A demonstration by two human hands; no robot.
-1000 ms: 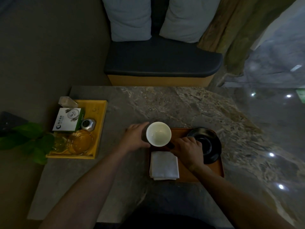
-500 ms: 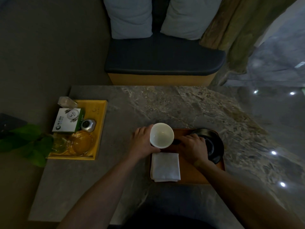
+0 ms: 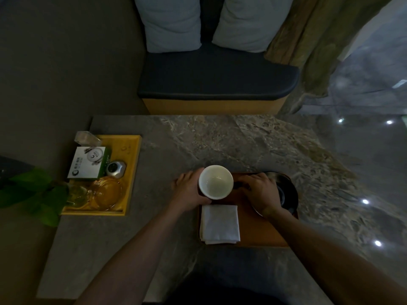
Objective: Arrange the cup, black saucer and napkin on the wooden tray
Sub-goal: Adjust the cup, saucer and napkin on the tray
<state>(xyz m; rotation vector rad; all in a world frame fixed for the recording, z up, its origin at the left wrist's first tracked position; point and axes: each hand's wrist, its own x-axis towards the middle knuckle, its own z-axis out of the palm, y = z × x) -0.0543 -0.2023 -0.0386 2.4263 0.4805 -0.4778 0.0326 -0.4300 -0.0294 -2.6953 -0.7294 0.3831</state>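
A white cup (image 3: 215, 182) stands upright at the far left corner of the wooden tray (image 3: 255, 230). My left hand (image 3: 189, 190) wraps around the cup's left side. A folded white napkin (image 3: 219, 224) lies on the tray's near left part. The black saucer (image 3: 286, 194) sits at the tray's far right, tilted over the rim. My right hand (image 3: 258, 192) lies on the saucer's left edge and hides part of it; its grip is unclear.
A yellow tray (image 3: 132, 155) at the table's left holds a white-green box (image 3: 89, 164), a silver object (image 3: 115, 169) and glassware (image 3: 105, 192). Green leaves (image 3: 33, 194) hang at the left edge. A cushioned bench (image 3: 215, 73) stands beyond the stone table (image 3: 220, 142).
My left hand has closed in around the cup, and the cup has shifted slightly right. My right hand has slid further over the saucer.
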